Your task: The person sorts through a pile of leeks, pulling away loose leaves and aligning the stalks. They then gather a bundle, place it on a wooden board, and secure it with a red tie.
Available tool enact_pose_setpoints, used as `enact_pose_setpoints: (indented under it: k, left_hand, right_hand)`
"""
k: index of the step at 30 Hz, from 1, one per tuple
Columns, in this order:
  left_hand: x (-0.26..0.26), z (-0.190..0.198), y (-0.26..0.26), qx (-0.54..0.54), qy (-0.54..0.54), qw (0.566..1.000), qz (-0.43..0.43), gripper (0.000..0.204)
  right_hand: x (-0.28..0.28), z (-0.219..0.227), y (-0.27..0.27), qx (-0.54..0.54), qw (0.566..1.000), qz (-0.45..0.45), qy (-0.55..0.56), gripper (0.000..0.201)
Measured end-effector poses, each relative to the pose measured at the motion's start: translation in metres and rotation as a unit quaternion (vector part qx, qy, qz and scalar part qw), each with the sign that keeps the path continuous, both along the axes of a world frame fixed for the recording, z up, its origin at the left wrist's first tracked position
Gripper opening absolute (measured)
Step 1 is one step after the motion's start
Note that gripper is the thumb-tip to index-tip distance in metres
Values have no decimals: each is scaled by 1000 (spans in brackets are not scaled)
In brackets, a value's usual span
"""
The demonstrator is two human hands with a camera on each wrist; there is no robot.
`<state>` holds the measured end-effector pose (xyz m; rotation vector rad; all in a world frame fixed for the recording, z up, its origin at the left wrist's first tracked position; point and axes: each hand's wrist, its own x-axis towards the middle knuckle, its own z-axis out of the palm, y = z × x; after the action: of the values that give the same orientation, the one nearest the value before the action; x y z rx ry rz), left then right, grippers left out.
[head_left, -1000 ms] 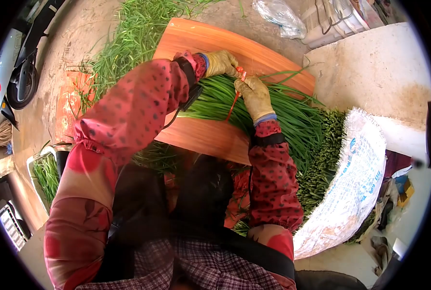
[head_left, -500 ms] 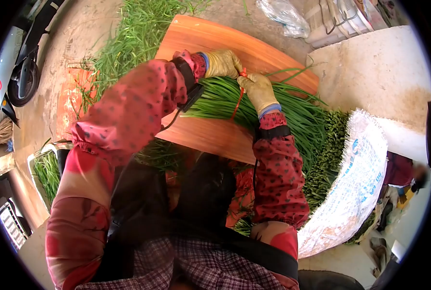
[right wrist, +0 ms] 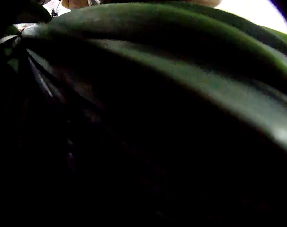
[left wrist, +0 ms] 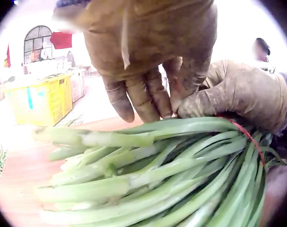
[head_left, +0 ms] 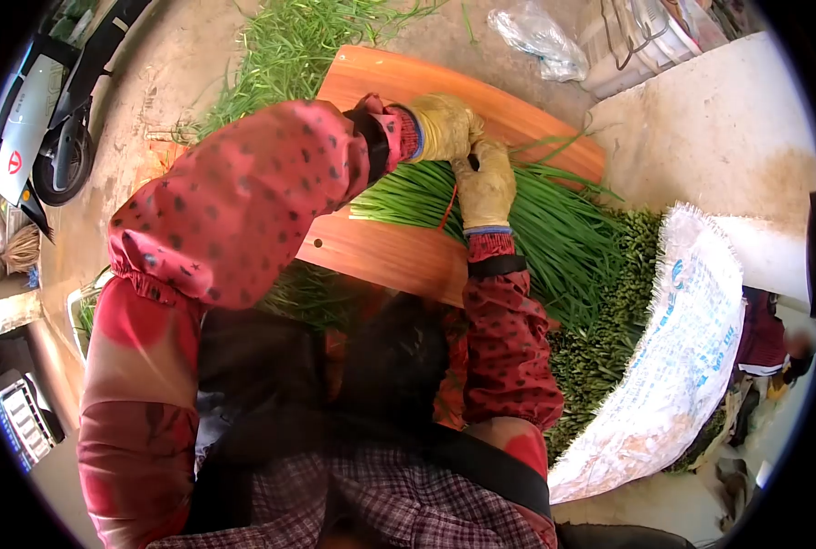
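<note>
A bundle of garlic chives (head_left: pixel 408 194) lies across a wooden board (head_left: pixel 381 240), its pale cut ends (left wrist: pixel 86 189) fanned toward the left wrist camera. A thin red tie (left wrist: pixel 250 137) runs round the bundle. At the bundle's far side, my gloved left hand (head_left: pixel 445 126) bends its fingers down and pinches at the tie's ends. My gloved right hand (head_left: pixel 488 183) meets it there, thumb against the left fingertips, also pinching the tie. The pinched ends are hidden behind the gloves. Dark leaves (right wrist: pixel 181 71) fill the right wrist view.
More chives (head_left: pixel 600 339) are stacked at the right beside a white woven sack (head_left: pixel 664 366). Loose greens (head_left: pixel 289 55) cover the floor beyond the board. A clear plastic bag (head_left: pixel 541 41) lies at the back, a scooter (head_left: pixel 47 137) stands left, and a yellow crate (left wrist: pixel 42 99) shows in the left wrist view.
My hands have drawn together over the tie, and the left hand now hides its ends, which showed red between the gloves before. The left elbow has swung outward; the view has shifted slightly.
</note>
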<state>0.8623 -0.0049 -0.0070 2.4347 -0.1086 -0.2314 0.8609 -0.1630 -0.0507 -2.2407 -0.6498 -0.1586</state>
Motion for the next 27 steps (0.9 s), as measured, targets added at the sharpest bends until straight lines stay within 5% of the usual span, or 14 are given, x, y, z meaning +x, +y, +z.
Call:
enact_pose_setpoints:
  k: [2,3,6,8,11,12,14,15,17,18,20,24,27]
  left_hand:
    - [-3,5,-3,-64,-41,997,28,13]
    - [-5,10,2,-171,-20,981,89,40]
    - [-36,10,6,12,-77,997,-10,86]
    - [-62,5,-21,295,-13,951,-95,117]
    - [-72,4,-36,376,5,922,-91,108]
    - [-73,-1,-39,381,-6,921,-79,104]
    - [-67,-22,-36,365,12,929,-64,86]
    - [-69,-17,-37,367,34,928,-60,83]
    - [-61,-5,-34,356,70,930,-57,84]
    - [-59,-1,-32,339,93,934,-63,87]
    - [-55,3,-31,302,138,940,-79,94]
    - [-34,32,-25,337,214,899,-180,99]
    - [-14,14,4,106,288,939,-159,101]
  right_hand:
    - [0,0,-3,2,1000,1,28,18]
    - [2,-2,-5,29,998,2,54,18]
    - [5,-18,-7,133,985,4,107,15]
    - [5,-17,-6,177,978,25,110,13]
    - [-5,6,-11,135,979,83,132,9]
    - [-19,11,-8,164,979,115,-25,10]
    - [-65,45,-17,68,951,268,-140,8]
    - [-91,51,-35,-22,956,279,-91,5]
    - [-108,14,-74,190,949,251,21,7]
    - [-123,7,-96,190,932,243,190,10]
    - [-149,-1,-132,173,821,200,506,16]
    - [-134,-37,-129,232,736,90,629,27]
    - [-108,-43,-93,316,658,39,682,33]
